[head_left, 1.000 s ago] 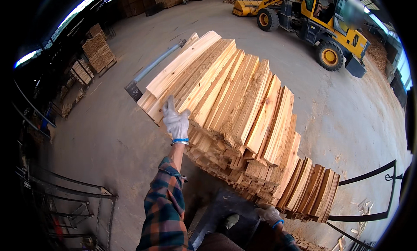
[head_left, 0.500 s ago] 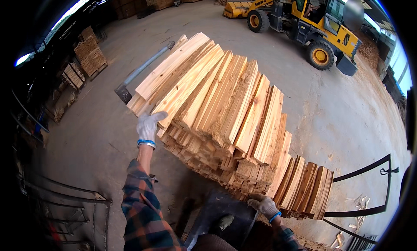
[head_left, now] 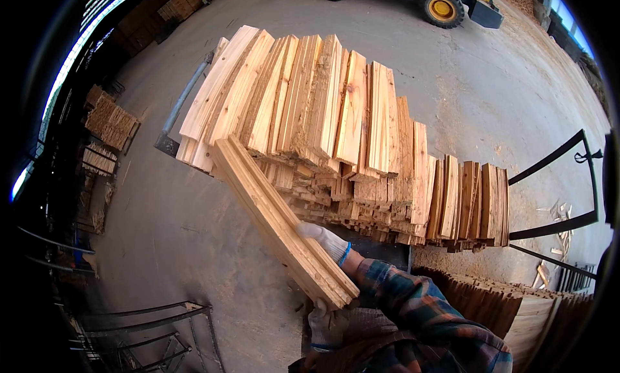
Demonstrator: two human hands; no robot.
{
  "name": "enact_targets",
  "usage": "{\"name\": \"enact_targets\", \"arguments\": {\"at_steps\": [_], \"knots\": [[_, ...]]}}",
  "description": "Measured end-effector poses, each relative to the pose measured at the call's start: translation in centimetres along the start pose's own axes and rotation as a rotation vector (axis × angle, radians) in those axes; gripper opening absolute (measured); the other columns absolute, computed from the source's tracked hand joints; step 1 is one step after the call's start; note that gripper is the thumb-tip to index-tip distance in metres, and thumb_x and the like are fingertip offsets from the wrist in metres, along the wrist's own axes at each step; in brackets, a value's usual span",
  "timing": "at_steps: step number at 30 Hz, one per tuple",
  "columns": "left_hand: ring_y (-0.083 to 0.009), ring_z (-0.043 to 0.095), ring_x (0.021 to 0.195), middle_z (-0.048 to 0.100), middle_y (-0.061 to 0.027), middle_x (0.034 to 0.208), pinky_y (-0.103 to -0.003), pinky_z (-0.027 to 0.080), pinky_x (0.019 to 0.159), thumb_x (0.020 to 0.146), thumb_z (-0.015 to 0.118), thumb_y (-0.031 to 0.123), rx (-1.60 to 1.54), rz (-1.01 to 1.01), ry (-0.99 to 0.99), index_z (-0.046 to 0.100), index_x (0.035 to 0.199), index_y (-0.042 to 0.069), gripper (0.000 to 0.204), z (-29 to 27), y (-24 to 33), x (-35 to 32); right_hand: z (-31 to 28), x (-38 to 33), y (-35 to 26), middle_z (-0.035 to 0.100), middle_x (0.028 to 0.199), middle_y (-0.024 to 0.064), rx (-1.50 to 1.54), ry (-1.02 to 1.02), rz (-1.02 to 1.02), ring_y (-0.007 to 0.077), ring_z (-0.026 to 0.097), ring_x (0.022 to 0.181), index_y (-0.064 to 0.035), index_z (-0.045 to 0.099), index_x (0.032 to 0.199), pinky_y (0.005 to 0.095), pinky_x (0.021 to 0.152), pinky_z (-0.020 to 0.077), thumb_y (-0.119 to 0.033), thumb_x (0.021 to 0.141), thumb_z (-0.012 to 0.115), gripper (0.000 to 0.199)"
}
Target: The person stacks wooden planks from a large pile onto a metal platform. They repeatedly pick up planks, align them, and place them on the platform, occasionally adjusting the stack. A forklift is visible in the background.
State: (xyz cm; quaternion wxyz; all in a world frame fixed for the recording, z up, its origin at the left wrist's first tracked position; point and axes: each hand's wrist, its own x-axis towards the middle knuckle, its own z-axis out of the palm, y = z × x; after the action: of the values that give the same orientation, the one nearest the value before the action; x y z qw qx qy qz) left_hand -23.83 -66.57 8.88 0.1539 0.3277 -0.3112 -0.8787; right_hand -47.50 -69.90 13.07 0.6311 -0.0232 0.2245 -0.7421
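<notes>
A small bundle of long wooden boards (head_left: 284, 221) slants in front of me, its far end beside the left part of a big stack of boards (head_left: 294, 95). My right hand (head_left: 323, 238), in a white knitted glove with a blue cuff, grips the bundle partway along its right side. Lower down, my left hand (head_left: 326, 322), also gloved, holds its near end; some of its fingers are hidden behind the wood. The big stack lies in uneven layers, with board ends facing me.
A metal post (head_left: 184, 102) stands at the stack's left end, a black metal frame (head_left: 555, 227) at its right. Another board pile (head_left: 529, 321) lies at the lower right. Metal racks (head_left: 155, 318) stand lower left. A yellow wheel loader (head_left: 442, 8) is behind.
My left hand has left the stack's left corner and come down near my body. My right hand has moved up and left. Both now hold a bundle of boards; the view has shifted.
</notes>
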Motion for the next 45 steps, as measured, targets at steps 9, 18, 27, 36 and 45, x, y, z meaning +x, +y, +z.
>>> {"name": "enact_targets", "arguments": {"at_steps": [9,18,27,36,45], "knots": [[-0.0295,0.054,0.117,0.049,-0.0206,0.134,-0.04,0.046,0.099,0.094,0.055,0.052,0.484,0.091,-0.043,0.036,0.141,-0.004,0.076,9.6,4.7,5.9,-3.4,-16.7,2.5,0.062,0.122,0.0205,-0.908,0.277,-0.049,0.028,0.064,0.103,-0.0162,0.026,0.155,0.0361,0.087,0.0507,-0.037,0.074,0.072,0.096],[-0.0317,0.056,0.113,0.049,-0.0269,0.131,-0.043,0.051,0.096,0.089,0.059,0.059,0.903,-0.039,-0.758,0.036,0.137,-0.012,0.088,19.3,-13.7,-2.8,-3.1,-47.3,9.7,0.057,0.121,0.0224,-0.861,1.113,-0.48,0.039,0.061,0.106,-0.0217,0.026,0.154,0.044,0.086,0.051,-0.05,0.063,0.078,0.108],[-0.0307,0.06,0.104,0.056,-0.0186,0.112,-0.045,0.055,0.09,0.081,0.078,0.029,0.441,-1.06,-1.134,0.041,0.132,-0.006,0.071,24.4,-28.1,-18.5,-4.5,-77.2,27.1,0.053,0.121,0.0174,-0.897,2.061,0.183,0.0357,0.056,0.113,-0.0238,0.036,0.15,0.0441,0.093,0.0466,-0.035,0.073,0.069,0.085],[-0.0272,0.065,0.09,0.06,-0.0169,0.103,-0.038,0.062,0.072,0.074,0.084,0.036,0.648,-0.999,-1.133,0.046,0.125,-0.004,0.075,24.3,-32.9,-23.7,-12.1,-77.4,30.9,0.039,0.148,0.0208,-0.872,2.232,0.108,0.0395,0.043,0.131,-0.0329,0.048,0.143,0.0425,0.109,0.0356,-0.023,0.087,0.063,0.059],[-0.0204,0.064,0.089,0.06,-0.0115,0.112,-0.034,0.057,0.082,0.092,0.063,0.025,0.897,-0.91,-1.457,0.045,0.132,0.001,0.05,24.2,-37.0,-28.1,-10.2,-73.2,29.4,0.052,0.132,0.0315,-0.483,2.014,-0.898,0.0444,0.052,0.122,-0.0175,0.021,0.155,0.0434,0.101,0.043,-0.086,0.072,0.051,0.111]]}}
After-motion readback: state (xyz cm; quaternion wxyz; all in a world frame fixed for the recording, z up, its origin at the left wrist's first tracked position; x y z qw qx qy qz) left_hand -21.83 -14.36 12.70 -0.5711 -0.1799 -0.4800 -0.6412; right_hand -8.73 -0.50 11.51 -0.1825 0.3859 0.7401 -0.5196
